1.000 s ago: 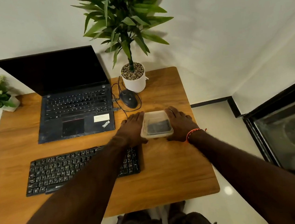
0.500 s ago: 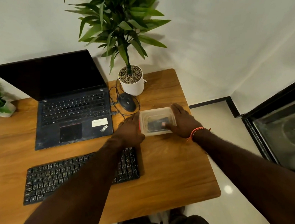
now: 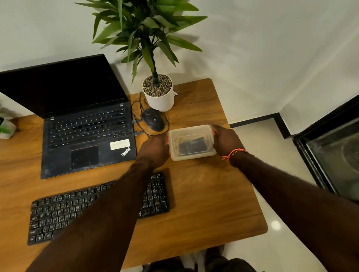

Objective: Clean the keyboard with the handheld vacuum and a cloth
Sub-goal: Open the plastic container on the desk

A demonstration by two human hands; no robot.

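Both hands clasp the lidded plastic container [image 3: 191, 142] just right of the laptop [image 3: 82, 131]: left hand [image 3: 155, 151] and right hand [image 3: 225, 141] curl round its sides. Preparation step, seemingly; next, lift the lid. The keyboard [image 3: 98, 206] lies below the laptop on the tabletop [image 3: 213, 208].

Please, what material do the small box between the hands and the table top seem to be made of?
The box looks like translucent, frosted plastic: a dark thing shows dimly through it. The table top looks like wood or wood-look laminate, with visible grain and a satin sheen.
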